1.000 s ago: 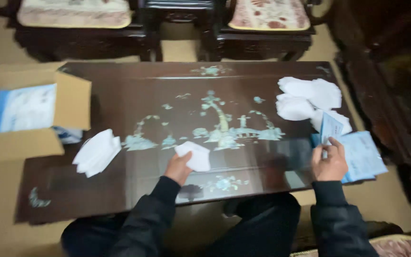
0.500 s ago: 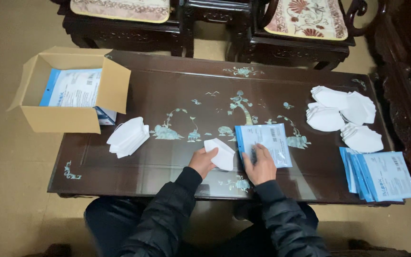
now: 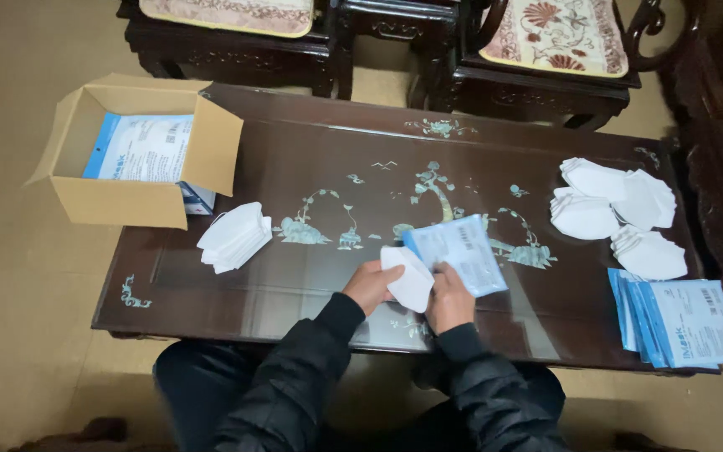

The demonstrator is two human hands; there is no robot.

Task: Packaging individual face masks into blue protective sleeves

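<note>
Mask and pouch meet at the near edge of the surface (image 3: 294, 159).

Right of the cardboard box (image 3: 127, 180) and the loose mask stack (image 3: 234, 237), the left hand (image 3: 370, 285) pinches a white mask (image 3: 409, 278); the right hand (image 3: 449, 300) grips the blue pouch (image 3: 455, 254). Misaligned, the mask may crumple or snag at the pouch's mouth.
</note>
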